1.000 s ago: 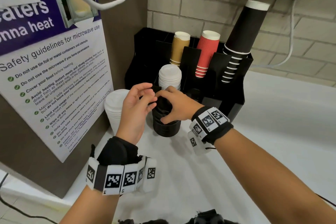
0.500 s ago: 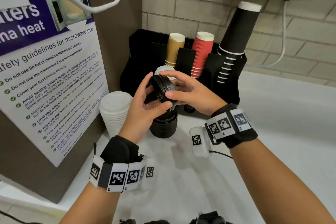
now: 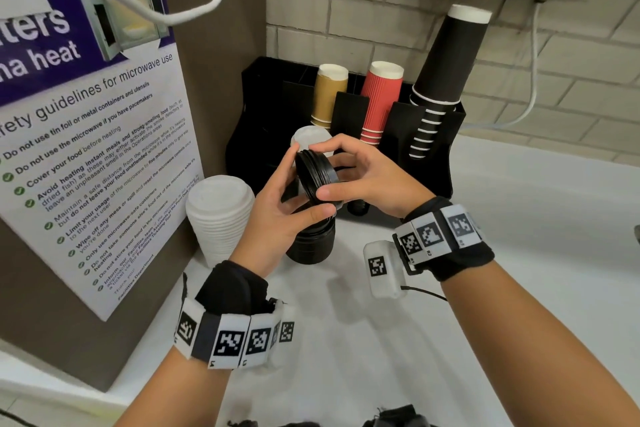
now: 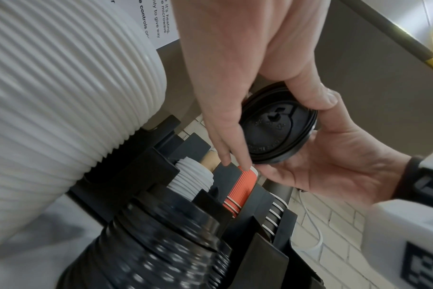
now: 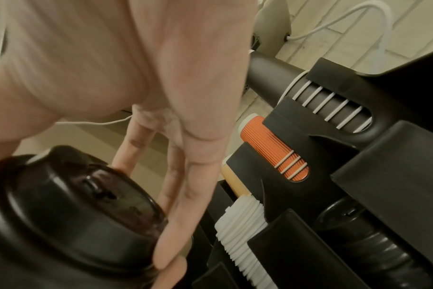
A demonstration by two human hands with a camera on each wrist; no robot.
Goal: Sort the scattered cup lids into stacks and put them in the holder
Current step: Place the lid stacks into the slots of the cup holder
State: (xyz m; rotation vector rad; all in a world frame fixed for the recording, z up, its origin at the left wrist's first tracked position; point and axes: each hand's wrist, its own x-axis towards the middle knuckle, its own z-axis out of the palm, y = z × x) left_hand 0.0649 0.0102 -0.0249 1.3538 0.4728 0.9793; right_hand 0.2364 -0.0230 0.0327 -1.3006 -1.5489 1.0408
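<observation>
A few nested black lids (image 3: pixel 317 175) are tipped on edge between both hands, above a taller black lid stack (image 3: pixel 311 243) on the counter. My left hand (image 3: pixel 294 194) pinches their rim with thumb and fingers. From the other side, my right hand (image 3: pixel 346 172) grips the same rim. The left wrist view shows the black lids' top face (image 4: pixel 277 125), the right wrist view their dome (image 5: pixel 69 211). A white lid stack (image 3: pixel 220 215) stands on the counter to the left. The black holder (image 3: pixel 433 149) behind has white lids (image 3: pixel 310 137) in a front slot.
Tan cups (image 3: pixel 329 94), red cups (image 3: pixel 381 100) and tall black cups (image 3: pixel 446 62) fill the holder's rear slots. A brown panel with a microwave poster (image 3: pixel 86 149) walls off the left. A brick wall is behind. White counter (image 3: pixel 519 253) stretches right.
One second ago both hands were down on top of the black stack. They have lifted a few black lids off it and tipped them on edge; little has moved in the last half second.
</observation>
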